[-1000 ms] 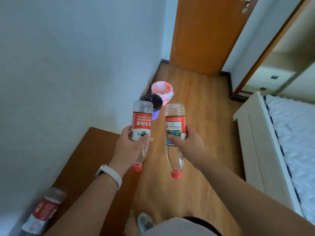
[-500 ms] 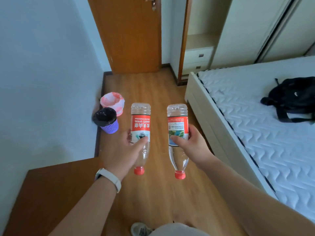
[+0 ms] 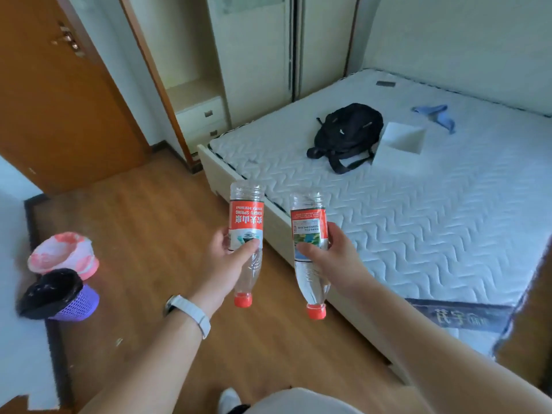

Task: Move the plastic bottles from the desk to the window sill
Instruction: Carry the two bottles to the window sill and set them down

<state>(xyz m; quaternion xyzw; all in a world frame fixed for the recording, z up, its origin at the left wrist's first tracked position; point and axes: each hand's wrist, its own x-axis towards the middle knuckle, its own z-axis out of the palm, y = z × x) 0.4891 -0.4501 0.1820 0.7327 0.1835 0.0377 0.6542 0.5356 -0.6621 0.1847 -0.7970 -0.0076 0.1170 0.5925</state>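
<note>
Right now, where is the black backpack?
In the head view, the backpack lies on the bare mattress, upper right of centre, touching a white box on its right, beyond both hand-held bottles.

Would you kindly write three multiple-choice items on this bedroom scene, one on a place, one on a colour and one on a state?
1. Where does the black backpack lie?
A. on the floor
B. on the mattress
C. in the wardrobe

2. What colour are the caps of the two bottles?
A. blue
B. white
C. red

3. How are the bottles held?
A. upright, caps up
B. upside down, caps down
C. lying flat on the floor

Answers:
1 B: the black backpack rests on the mattress, beside a white box.
2 C: the left bottle and the right bottle both end in red caps.
3 B: the left hand and the right hand each grip a bottle with its cap pointing down.
</note>
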